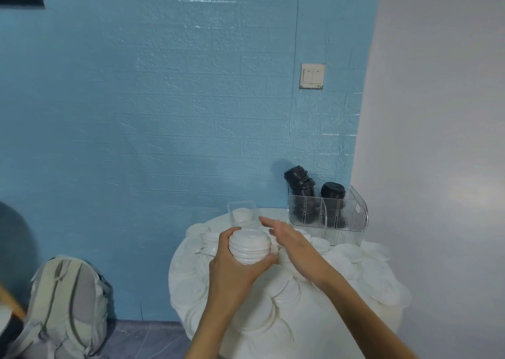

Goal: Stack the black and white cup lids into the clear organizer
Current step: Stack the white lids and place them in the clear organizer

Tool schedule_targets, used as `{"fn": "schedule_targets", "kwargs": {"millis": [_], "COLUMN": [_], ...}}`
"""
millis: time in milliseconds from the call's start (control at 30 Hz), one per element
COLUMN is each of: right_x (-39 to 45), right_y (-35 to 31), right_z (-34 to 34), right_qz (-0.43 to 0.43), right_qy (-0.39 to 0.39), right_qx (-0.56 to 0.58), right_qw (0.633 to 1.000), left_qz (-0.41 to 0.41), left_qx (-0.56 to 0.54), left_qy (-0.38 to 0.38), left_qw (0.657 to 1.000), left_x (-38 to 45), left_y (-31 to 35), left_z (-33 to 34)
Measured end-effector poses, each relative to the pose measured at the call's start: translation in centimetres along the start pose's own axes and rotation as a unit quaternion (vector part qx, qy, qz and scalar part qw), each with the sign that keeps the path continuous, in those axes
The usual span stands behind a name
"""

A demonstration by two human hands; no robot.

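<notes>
Two black stacks (300,192) already stand in the organizer (328,214) at the back right of the desk (180,285), one leaning left and rising well above the wall, the other (332,194) shorter and upright. So the black half looks done, or close to it. The white half looks barely begun: loose white lids (377,279) blanket nearly the whole round desk, overlapping each other, some right at the edge.

Left hand (232,274) holds a short white stack (250,246) up over the middle of the desk, fingers and thumb curled round its sides. Right hand (292,244) reaches past it just beside the stack, fingers loose and slightly spread, index finger out toward the back, holding nothing I can see. A small clear tray (241,208) behind the hands has a few white lids (241,214) in it.

The held lids are ribbed, nested snugly, glossy, with a small raised nub on the top one. They look light and slippery, so I'd judge the stack could slide apart if tilted. Plenty left to gather. A backpack (68,304) sits on the floor to the left.
</notes>
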State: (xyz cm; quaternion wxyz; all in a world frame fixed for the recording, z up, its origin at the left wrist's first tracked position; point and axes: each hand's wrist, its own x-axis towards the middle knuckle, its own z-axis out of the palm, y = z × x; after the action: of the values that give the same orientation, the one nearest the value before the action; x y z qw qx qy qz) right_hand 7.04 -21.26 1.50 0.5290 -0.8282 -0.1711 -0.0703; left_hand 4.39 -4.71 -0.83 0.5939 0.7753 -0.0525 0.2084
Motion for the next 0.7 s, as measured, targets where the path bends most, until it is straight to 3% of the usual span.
{"fn": "schedule_targets", "kwargs": {"millis": [133,333,500,700], "right_x": [0.5,0.3,0.1,-0.3], "right_y": [2.7,4.6,5.5,4.4], "right_z": [-0.7,0.0,0.3,-0.8], "right_qz": [0.021,0.049,0.043,0.054], "right_qy": [0.018,-0.094,-0.106,-0.034], "right_qx": [-0.131,-0.328,-0.347,-0.25], "right_qw": [0.991,0.939,0.931,0.966], "left_qz": [-0.008,-0.003,0.002,0.005], "left_qx": [-0.031,-0.053,-0.057,-0.067], "left_qy": [0.006,0.011,0.009,0.009], "left_qw": [0.999,0.999,0.998,0.998], "left_x": [0.2,0.1,0.1,0.1], "left_y": [-0.7,-1.7,-2.0,-2.4], "left_z": [-0.7,-1.0,-0.9,-0.8]}}
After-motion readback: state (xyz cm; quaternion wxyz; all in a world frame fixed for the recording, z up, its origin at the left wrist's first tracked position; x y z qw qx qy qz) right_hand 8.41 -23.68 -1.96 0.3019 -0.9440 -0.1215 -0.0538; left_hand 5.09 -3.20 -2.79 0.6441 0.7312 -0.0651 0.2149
